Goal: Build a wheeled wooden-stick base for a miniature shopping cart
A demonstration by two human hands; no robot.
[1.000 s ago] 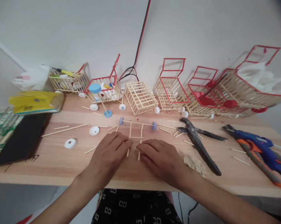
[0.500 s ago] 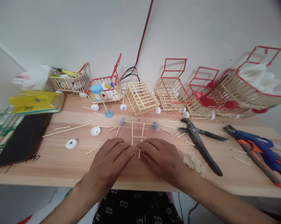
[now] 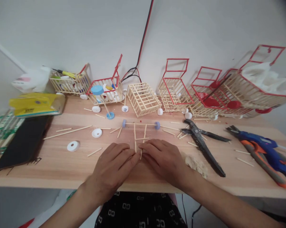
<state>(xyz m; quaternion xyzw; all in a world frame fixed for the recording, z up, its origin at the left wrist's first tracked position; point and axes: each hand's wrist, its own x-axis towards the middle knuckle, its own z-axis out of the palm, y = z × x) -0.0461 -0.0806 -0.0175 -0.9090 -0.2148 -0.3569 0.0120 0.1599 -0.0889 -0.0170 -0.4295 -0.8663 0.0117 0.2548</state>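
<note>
Two narrow grips (image 3: 115, 164) (image 3: 164, 160) on stick frame (image 3: 135, 138)

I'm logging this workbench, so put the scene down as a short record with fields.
Left hand: fingertips at the near end of the frame's left stick
Right hand: fingers at the near part of its right stick
Stick frame: two long sticks, one short crosspiece
Far end of frame: axle with two purple-blue wheels
Tools, right: black-handled cutter, blue glue gun
Loose parts, left: white caps, cut sticks
Back row: stick carts, most red-trimmed
</note>
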